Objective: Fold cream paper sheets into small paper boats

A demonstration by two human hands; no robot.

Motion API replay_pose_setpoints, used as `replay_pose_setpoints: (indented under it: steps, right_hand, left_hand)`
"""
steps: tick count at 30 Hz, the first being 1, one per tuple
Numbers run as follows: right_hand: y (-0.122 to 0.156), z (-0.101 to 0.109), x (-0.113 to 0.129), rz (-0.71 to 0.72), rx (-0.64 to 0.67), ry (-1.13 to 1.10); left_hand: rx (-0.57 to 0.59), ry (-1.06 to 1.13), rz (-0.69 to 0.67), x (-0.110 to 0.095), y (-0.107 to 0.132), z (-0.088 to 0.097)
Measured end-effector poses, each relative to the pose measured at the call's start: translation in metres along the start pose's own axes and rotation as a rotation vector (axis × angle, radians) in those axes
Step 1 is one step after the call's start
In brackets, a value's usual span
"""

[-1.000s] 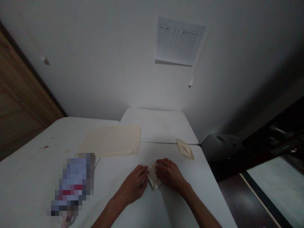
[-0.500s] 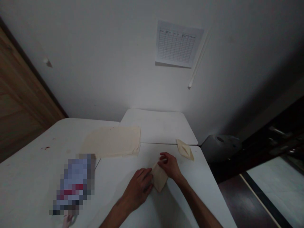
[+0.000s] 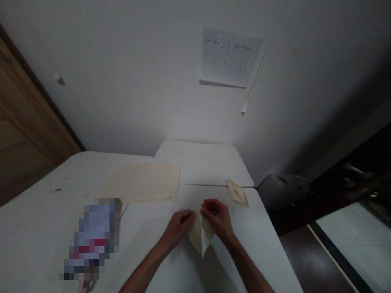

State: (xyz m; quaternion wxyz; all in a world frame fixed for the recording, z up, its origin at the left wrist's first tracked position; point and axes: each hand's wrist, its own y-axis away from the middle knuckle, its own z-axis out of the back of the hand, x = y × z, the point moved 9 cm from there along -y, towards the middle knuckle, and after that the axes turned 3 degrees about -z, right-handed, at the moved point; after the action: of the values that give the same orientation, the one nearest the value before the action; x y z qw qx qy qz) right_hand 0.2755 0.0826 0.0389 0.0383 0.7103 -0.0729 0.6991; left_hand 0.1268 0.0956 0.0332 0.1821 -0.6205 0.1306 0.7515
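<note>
Between my hands is a piece of folded cream paper (image 3: 200, 238), its pointed end toward me and a crease or opening down its middle. My left hand (image 3: 181, 224) pinches its left edge between thumb and fingers. On the other side, my right hand (image 3: 218, 217) is closed on the upper right edge, the fingertips curled near the top. Another folded cream paper (image 3: 237, 193) lies beyond my right hand. A stack of flat cream sheets (image 3: 146, 181) rests farther back on the left.
White tables (image 3: 204, 162) stand pushed together against the wall, with seams between them. A pixelated, blurred-out object (image 3: 93, 232) lies at the left front. A printed chart (image 3: 229, 57) hangs on the wall. A pale plastic container (image 3: 284, 187) is past the right table edge.
The folded paper has spread wider, with its middle crease now showing. My left hand has moved up and closed on its left edge; my right hand stays at the upper right.
</note>
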Motion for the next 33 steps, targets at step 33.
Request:
replay_pose_setpoints:
  steps: [33]
  right_hand:
    - [-0.005,-0.007,-0.003,0.235,0.011,0.773]
  left_hand:
    - [-0.149,-0.578,-0.148,0.003,-0.006,0.017]
